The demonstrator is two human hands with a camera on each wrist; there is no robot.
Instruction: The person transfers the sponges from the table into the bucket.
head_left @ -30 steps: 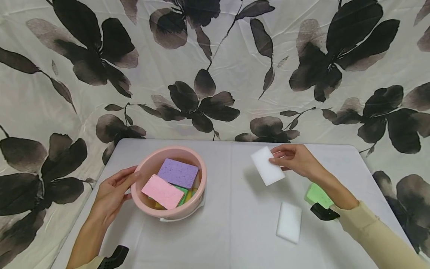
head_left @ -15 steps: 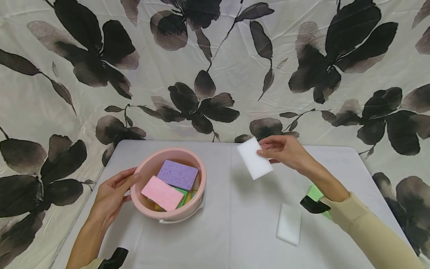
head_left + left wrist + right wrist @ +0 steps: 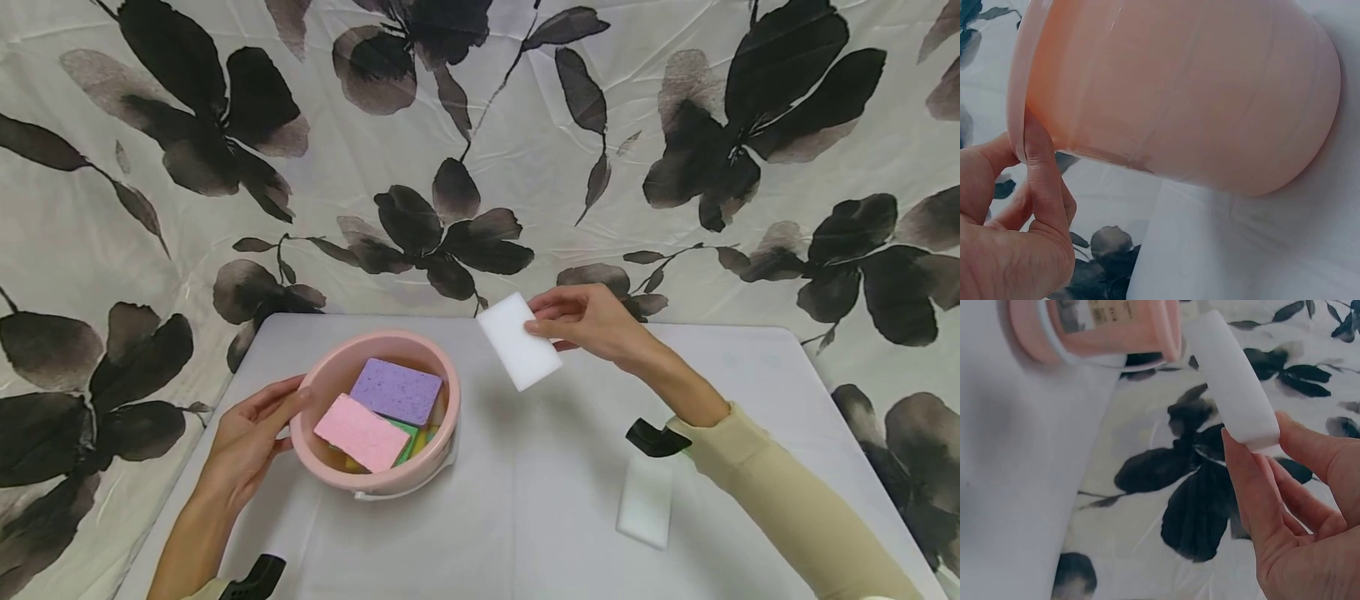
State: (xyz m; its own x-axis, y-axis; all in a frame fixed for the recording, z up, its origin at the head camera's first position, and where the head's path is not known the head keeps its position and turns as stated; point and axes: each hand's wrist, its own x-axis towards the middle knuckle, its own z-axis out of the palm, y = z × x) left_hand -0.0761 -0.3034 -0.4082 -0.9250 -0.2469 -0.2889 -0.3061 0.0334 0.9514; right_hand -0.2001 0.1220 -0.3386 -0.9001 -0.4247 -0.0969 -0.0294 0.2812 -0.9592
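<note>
Both my hands pinch: left hand point(image 3: 251, 429), the bucket point(image 3: 322, 381) at its nine o'clock; right hand point(image 3: 592, 327), a white sponge point(image 3: 517, 343) toward two; a pink sponge point(image 3: 362, 433) partly hides a green sponge point(image 3: 409, 440).

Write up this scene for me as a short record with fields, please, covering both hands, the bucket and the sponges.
Left hand: left hand grips the rim of the pink bucket
Right hand: right hand pinches a white sponge
Held sponge position: in the air, right of the bucket, outside it
Bucket contents: purple sponge, pink sponge, green and yellow pieces partly hidden beneath
Bucket handle: white handle, lowered on the near side
On table: second white sponge, lying flat
</note>
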